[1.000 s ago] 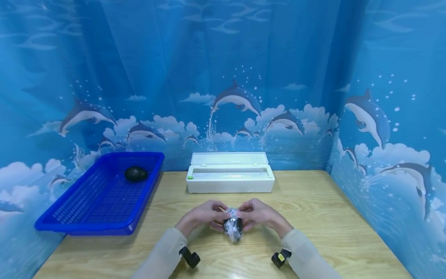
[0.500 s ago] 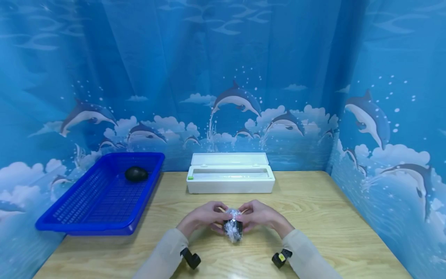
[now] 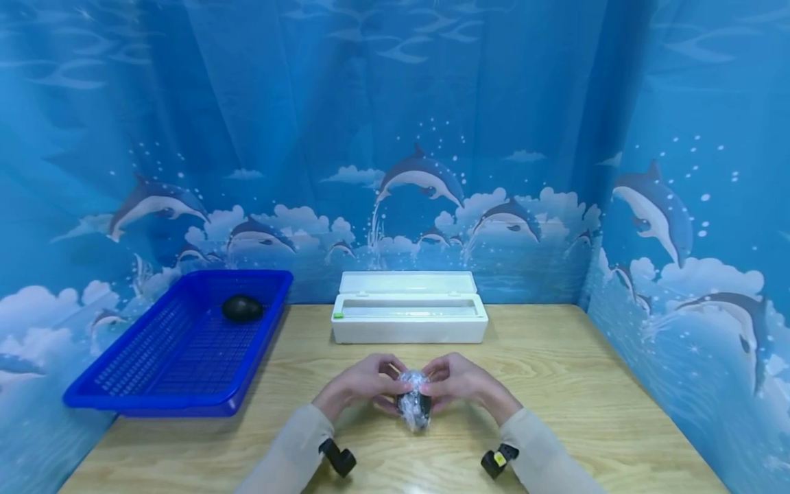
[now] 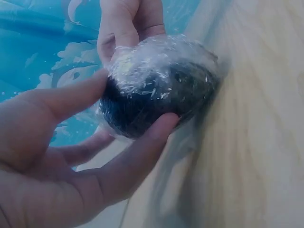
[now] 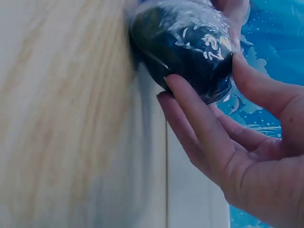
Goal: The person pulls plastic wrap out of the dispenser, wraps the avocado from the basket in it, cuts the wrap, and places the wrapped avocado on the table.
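A dark, egg-shaped avocado wrapped in crinkled cling film is just above the front-middle tabletop, between both hands. From the left, my left hand grips it, thumb on the near side and fingers behind and beneath. My right hand holds the opposite side in the same way. Film bunches over the upper face of the avocado in the left wrist view. Dark skin shows through the film on the avocado in the right wrist view. The underside is partly hidden by fingers.
A white cling film box with its lid raised and a green slider stands at the back middle. At the left, a blue plastic basket holds another dark avocado. A dolphin-print curtain surrounds the wooden table.
Both thumbs have shifted slightly toward me over the film. The wrapped avocado stays nearly in place, and the box and basket have not moved.
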The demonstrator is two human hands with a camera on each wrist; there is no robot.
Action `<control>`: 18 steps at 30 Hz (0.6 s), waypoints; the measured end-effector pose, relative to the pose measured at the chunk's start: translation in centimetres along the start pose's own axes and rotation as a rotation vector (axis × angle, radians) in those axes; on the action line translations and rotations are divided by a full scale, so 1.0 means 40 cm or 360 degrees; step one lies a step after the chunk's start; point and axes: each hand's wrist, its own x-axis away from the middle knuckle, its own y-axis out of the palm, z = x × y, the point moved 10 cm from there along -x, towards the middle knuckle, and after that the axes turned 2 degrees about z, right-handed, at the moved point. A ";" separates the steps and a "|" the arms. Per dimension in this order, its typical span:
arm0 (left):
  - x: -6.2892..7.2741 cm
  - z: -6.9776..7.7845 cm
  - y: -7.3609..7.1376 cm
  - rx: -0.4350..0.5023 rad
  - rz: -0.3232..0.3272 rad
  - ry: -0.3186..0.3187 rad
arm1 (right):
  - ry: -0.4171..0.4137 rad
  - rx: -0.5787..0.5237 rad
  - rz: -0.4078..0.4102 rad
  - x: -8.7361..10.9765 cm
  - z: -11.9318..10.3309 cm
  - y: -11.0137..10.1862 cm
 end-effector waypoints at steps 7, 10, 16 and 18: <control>0.004 0.033 -0.044 0.0091 0.0151 0.0089 | -0.0093 0.0051 0.0201 0.002 -0.033 -0.048; 0.009 0.035 -0.054 0.0088 0.0233 0.0066 | -0.0162 0.0123 0.0294 0.002 -0.047 -0.056; 0.020 0.034 -0.036 0.0080 0.0192 -0.0013 | -0.0457 0.0152 0.0343 0.011 -0.093 -0.049; 0.017 0.039 -0.034 0.0131 0.0148 0.0009 | -0.0553 0.0118 0.0322 0.016 -0.108 -0.046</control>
